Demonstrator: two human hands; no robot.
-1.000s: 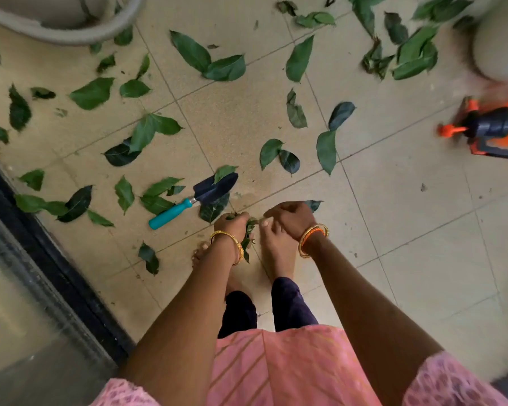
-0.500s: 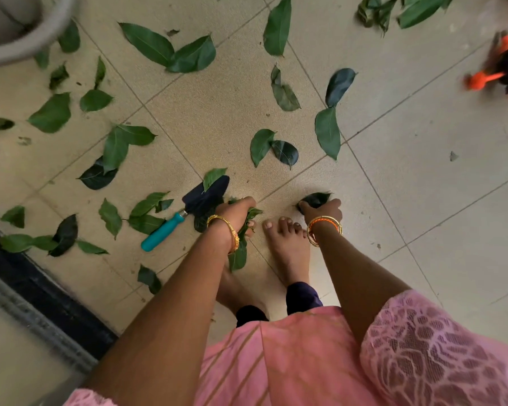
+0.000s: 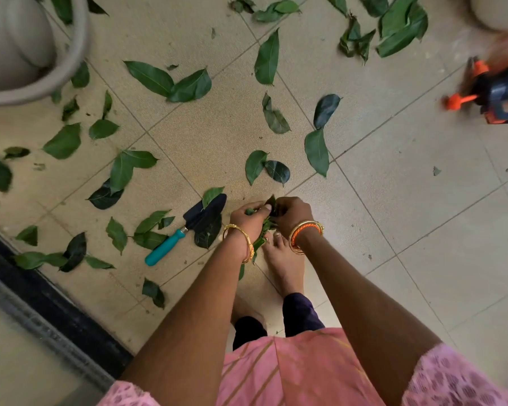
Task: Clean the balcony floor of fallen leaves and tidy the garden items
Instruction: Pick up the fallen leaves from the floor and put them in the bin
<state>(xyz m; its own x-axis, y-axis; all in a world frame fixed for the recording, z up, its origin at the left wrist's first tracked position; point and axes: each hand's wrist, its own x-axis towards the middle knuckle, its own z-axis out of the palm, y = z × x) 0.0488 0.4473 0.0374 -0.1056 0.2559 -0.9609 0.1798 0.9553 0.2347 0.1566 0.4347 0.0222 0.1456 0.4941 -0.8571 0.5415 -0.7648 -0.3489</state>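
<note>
Left hand: the left hand [image 3: 248, 219] is lowered near the floor, just ahead of the bare feet; its grip is clamped on a bunch of leaves [image 3: 265, 227], thumb on top, with leaf ends hanging below the wrist.
Right hand: the right hand [image 3: 292, 213] meets the left hand at the same bunch; its fingers are curled and pinch a dark leaf [image 3: 272, 202] at the top of the bunch.
Wrists: gold bangles sit on the left wrist; gold and orange bangles [image 3: 304, 235] sit on the right wrist.
Loose leaves: green fallen leaves [image 3: 170, 82] lie scattered over the tiled balcony floor [image 3: 423, 218], dense at the left and top, sparse at the right.
Trowel: a hand trowel [image 3: 188, 230] with a dark blade and a teal handle lies flat on the floor just left of the left hand; one leaf rests on the blade tip, another lies partly under the blade.
Pot: a pale round pot [image 3: 30, 48] stands at the upper left, with leaves around its base.
Sprayer: an orange and dark spray bottle [image 3: 499, 92] is at the right edge, blurred, well apart from the hands.
Door track: a dark sliding-door frame [image 3: 41, 291] runs diagonally along the lower left.
Feet: the right foot [image 3: 283, 259] is bare on the tiles, directly below the hands.
</note>
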